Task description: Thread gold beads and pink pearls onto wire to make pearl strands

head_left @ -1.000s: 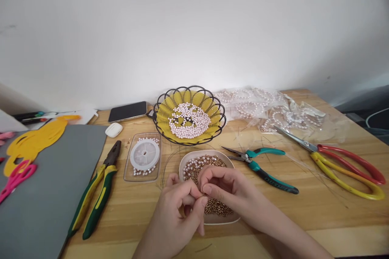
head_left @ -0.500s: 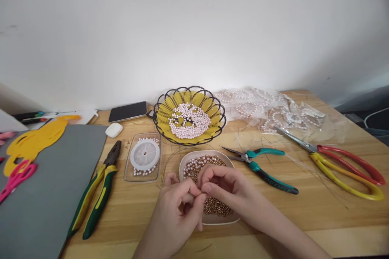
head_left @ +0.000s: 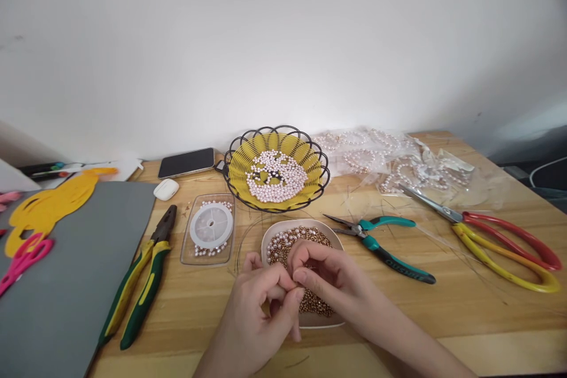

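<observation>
both pinching: left hand (head_left: 259,307), right hand (head_left: 336,274) | item hidden | dish (head_left: 316,321) partly covered

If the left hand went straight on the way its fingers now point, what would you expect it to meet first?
The left hand would most likely meet the right hand first, as the two face each other closely; whether they touch is hard to tell. The bead dish seems to lie lower.

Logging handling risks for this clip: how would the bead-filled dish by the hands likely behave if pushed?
The dish would probably slide rather than tip, since it looks low and wide. Its loose, rounded beads would likely shift and roll; a hard bump might spill some over the low wall.
</observation>
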